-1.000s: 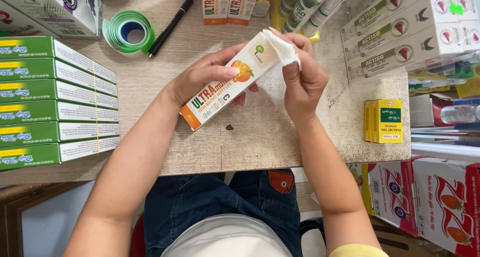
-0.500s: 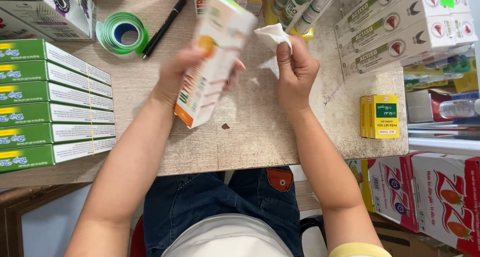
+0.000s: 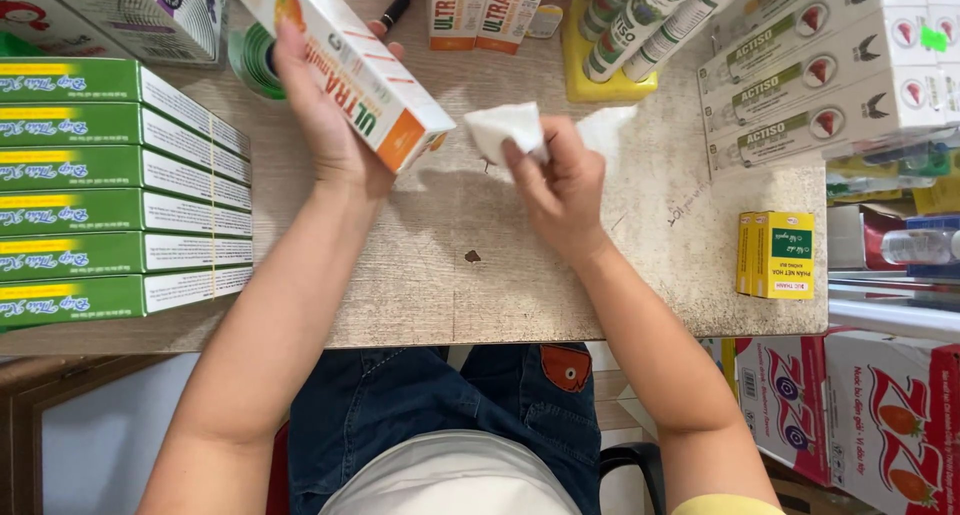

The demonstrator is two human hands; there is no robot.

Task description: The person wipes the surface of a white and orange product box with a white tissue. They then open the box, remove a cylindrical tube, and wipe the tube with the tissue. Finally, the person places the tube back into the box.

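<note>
The left hand (image 3: 325, 125) has its fingers closed round a long white-and-orange carton (image 3: 345, 60), lifted and tilted over the far left of the tabletop (image 3: 420, 275). It looks light and stiff, best gripped across its long sides. The right hand (image 3: 565, 190) pinches a white tissue (image 3: 500, 127), soft and crushable, near the far edge. Green boxes (image 3: 110, 190) crowd the left edge.

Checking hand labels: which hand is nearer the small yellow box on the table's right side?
Right. The right hand, pinching a white tissue, is mid-table, left of the small yellow box. The left hand holds a white-and-orange carton farther left.
</note>
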